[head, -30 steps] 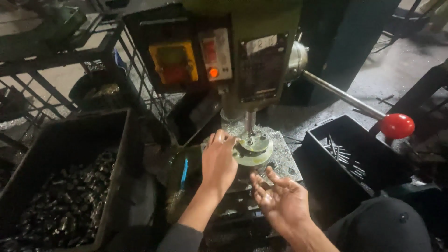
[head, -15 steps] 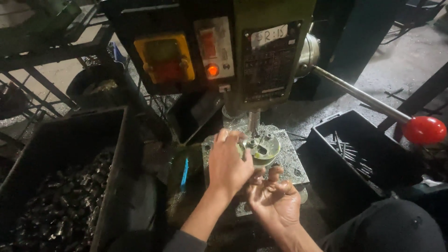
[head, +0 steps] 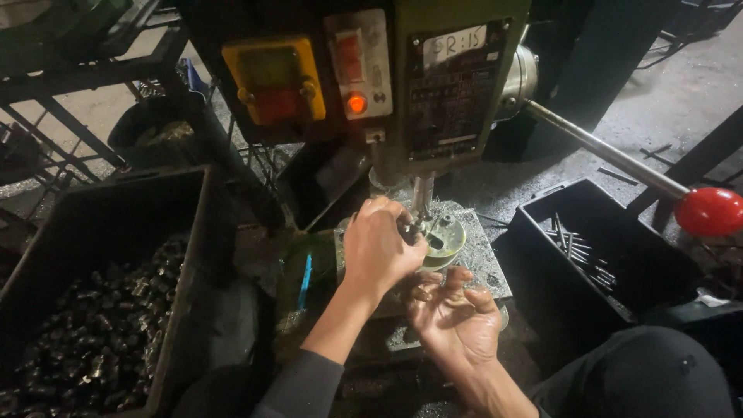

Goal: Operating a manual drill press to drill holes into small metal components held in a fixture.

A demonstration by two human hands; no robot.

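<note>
My left hand (head: 379, 251) rests on the round pale-green fixture (head: 443, 238) on the drill press table (head: 484, 263), its fingertips pinched at a small metal part right under the spindle (head: 422, 197). What the fingers grip is hidden by the hand. Just below the fixture, my right hand (head: 453, 317) lies palm up with fingers curled loosely and nothing visible in it. The green drill press head (head: 457, 85) with its yellow and white switch boxes hangs above both hands.
A black bin (head: 108, 302) with several dark metal parts stands at the left. Another black bin (head: 596, 255) with thin metal pins stands at the right. The feed lever's red knob (head: 710, 211) juts out far right. A dark-clad knee (head: 642, 371) fills the lower right.
The camera has come closer and tilted down. My right hand has drawn in under the fixture, palm up. My left hand stays on the fixture, fingers now tight at the spindle.
</note>
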